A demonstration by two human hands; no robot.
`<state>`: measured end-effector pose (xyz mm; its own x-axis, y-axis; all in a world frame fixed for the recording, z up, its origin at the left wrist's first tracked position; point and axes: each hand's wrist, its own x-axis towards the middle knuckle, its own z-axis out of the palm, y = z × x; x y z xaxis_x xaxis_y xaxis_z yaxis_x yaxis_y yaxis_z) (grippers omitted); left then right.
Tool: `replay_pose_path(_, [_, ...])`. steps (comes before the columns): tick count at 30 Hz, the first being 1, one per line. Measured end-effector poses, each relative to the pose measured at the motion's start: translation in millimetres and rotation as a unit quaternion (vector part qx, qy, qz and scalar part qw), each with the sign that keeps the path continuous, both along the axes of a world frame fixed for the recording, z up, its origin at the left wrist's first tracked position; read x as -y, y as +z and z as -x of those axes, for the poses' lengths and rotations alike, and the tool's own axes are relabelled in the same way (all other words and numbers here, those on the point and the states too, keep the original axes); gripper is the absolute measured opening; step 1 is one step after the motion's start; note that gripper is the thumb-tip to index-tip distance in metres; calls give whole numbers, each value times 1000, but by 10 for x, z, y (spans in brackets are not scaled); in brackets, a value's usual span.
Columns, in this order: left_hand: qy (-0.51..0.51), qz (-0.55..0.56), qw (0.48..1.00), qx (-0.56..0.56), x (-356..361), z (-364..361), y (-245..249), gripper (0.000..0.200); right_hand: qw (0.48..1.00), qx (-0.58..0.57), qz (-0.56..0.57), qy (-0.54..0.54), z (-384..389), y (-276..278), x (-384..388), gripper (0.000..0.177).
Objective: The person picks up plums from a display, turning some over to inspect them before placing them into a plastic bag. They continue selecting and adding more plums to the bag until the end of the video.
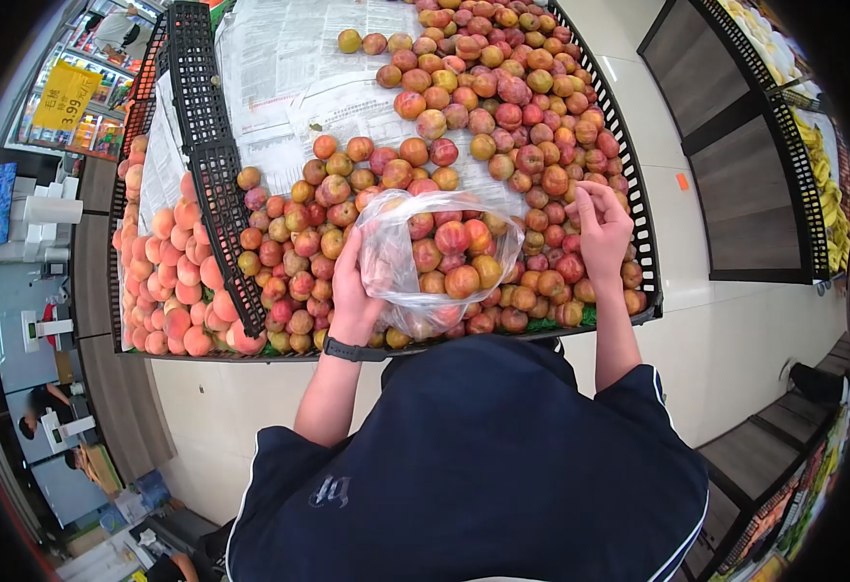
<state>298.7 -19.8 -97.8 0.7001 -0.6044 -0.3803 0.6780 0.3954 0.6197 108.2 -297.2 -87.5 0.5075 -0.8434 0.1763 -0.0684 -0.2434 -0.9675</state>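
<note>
A clear plastic bag (pixel 394 308) with several red and yellow plums (pixel 452 237) in it rests on the loose plums. My left hand (pixel 354 281) grips the bag's left side, with a dark band on the wrist. To the right of the bag, my right hand (pixel 601 225) is held over the plums (pixel 527 112), its fingers bent and thumb near the index finger; whether a plum is between them cannot be made out. The loose plums lie in a black-rimmed display bin, partly on newspaper (pixel 279 87).
A black plastic divider (pixel 213 160) separates the plums from peaches (pixel 177 276) on the left. The bin's black slatted edge (pixel 638 194) runs along the right. Yellow fruit (pixel 817 179) lies on a far-right shelf. People stand at counters at the lower left.
</note>
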Motion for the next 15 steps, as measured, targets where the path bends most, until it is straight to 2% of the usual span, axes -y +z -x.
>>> replay_pose_path(5, [-2, 18, 1000, -13, -40, 7, -77, 38, 999, -14, 21, 20, -138, -31, -32, 12])
replay_pose_path(9, [-9, 34, 999, -38, -94, -5, -204, 38, 988, -77, 100, 91, -383, -23, -96, 12])
replay_pose_path(13, [-15, 44, 998, -44, -100, -10, -233, 38, 951, -135, 209, 182, -668, -8, -68, 11])
replay_pose_path(15, [-15, 46, 998, -44, -101, -5, -216, 38, 938, -204, 185, 209, -867, 63, -54, 22])
